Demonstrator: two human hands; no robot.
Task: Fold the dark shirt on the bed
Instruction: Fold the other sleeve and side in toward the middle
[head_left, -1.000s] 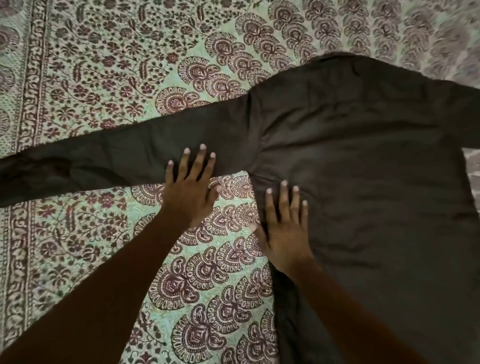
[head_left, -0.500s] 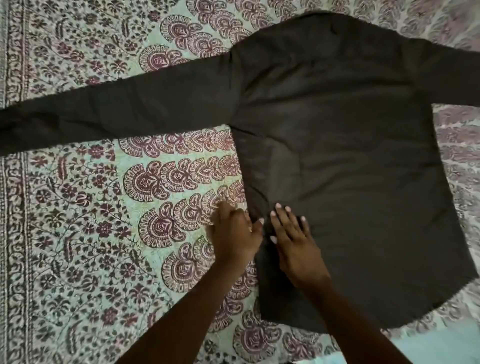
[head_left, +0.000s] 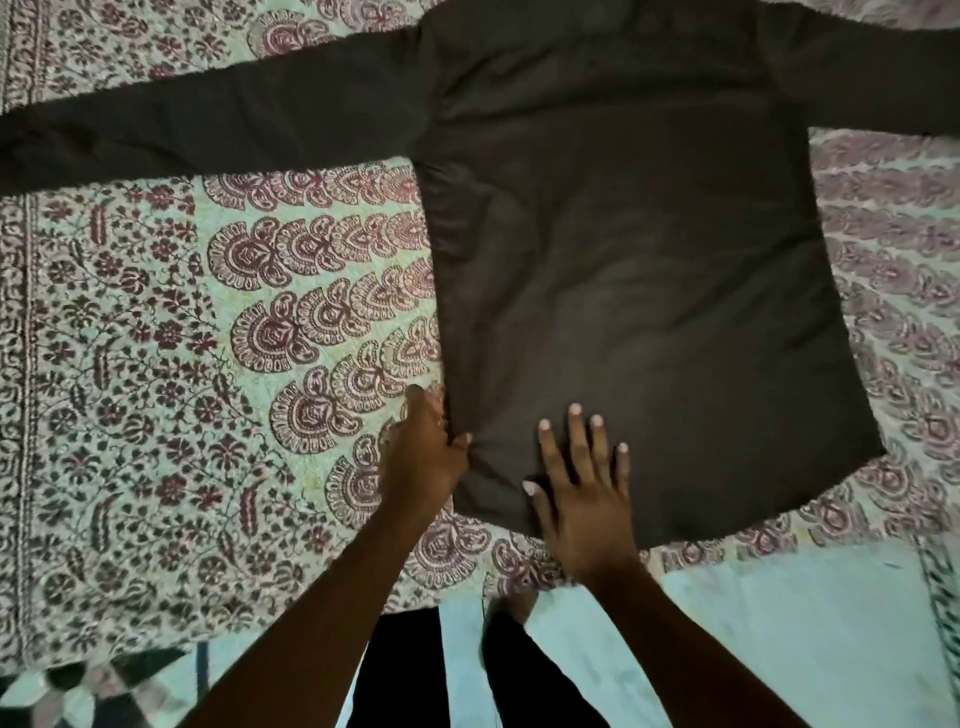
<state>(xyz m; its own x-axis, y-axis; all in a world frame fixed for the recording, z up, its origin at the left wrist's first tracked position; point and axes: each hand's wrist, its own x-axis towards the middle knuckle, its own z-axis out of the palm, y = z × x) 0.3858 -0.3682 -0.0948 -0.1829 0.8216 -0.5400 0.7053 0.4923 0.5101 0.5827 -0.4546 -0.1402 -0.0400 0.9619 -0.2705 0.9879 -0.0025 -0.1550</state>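
Plain dark brown-black shirt (head_left: 623, 260), bed (head_left: 156, 364) left of the shirt covered in pale green cloth printed with maroon paisley fans, flowers and vines, plain pale aqua floor (head_left: 779, 623) below the shirt

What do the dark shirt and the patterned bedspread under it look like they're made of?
The dark shirt: a thin woven cloth, perhaps cotton or a blend, matte with a faint sheen; it lies flat with creases and puckers where the left hand pinches its edge. The bedspread: printed cotton-like fabric, matte; its maroon floral and paisley pattern sits flat on a pale green ground.
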